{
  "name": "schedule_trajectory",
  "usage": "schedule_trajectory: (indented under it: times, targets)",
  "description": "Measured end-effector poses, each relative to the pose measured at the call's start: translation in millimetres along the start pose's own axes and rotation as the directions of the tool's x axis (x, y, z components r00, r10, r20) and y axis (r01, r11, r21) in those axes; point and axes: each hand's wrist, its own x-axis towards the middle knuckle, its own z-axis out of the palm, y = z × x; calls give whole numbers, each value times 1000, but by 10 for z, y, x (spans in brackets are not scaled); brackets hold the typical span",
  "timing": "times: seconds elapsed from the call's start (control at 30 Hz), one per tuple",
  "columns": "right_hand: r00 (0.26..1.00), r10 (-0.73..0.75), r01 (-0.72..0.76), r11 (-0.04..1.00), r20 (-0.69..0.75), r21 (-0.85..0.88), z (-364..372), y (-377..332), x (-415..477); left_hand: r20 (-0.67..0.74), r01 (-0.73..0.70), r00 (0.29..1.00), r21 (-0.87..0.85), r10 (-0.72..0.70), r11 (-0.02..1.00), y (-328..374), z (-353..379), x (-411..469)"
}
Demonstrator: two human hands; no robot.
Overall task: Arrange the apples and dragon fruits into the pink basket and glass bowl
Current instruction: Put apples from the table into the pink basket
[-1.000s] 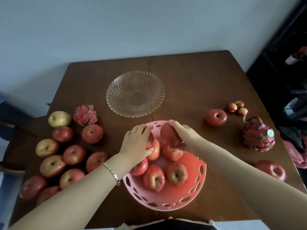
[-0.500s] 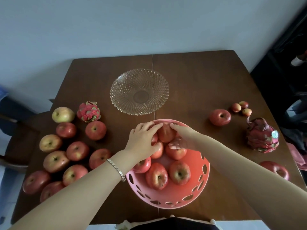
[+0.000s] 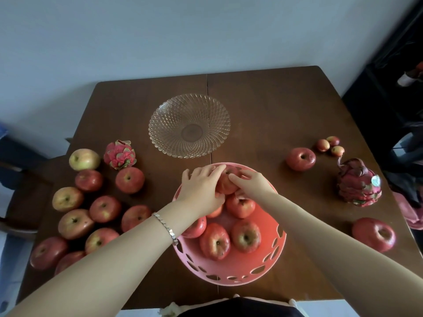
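Apples fill the pink basket (image 3: 231, 274) nearest me, two of them (image 3: 214, 241) (image 3: 246, 236) side by side in its front half and more tucked under my wrists. At the basket's far rim both my hands meet on one apple (image 3: 225, 183), my left hand (image 3: 201, 191) with fingers curled over its left side and my right hand (image 3: 251, 183) with fingertips pressed on its right. Loose apples (image 3: 105, 208) crowd the table (image 3: 274, 106) to my left with a small dragon fruit (image 3: 120, 154) behind them, a larger dragon fruit (image 3: 358, 182) lies to my right, and the glass bowl (image 3: 189, 125) sits bare beyond the basket.
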Motion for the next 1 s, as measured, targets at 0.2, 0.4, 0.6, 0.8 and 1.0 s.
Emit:
schedule_trajectory:
  times: [0.2,0.4,0.6,0.8,1.0]
  targets:
    - [878,-299,242,951,-375,-192,-475,-12,14,13,6,1000,98,-7,995,144,37,177]
    - [882,-205,-78,824,-424,-560,-1253,111,533,22,33,999,118,-36,992,170,67,199]
    - [944,-77,-141,787,-322,-601,-1312,357,829,15,36,999,146,-38,989,164,101,220]
    - [909,-212,26,888,-358,-459,-1242,315,546,-77,-19,997,78,25,997,138,158,202]
    - [873,-480,369,764,-83,-530,-988,82,-252,-61,-40,997,135,49,990,114,142,201]
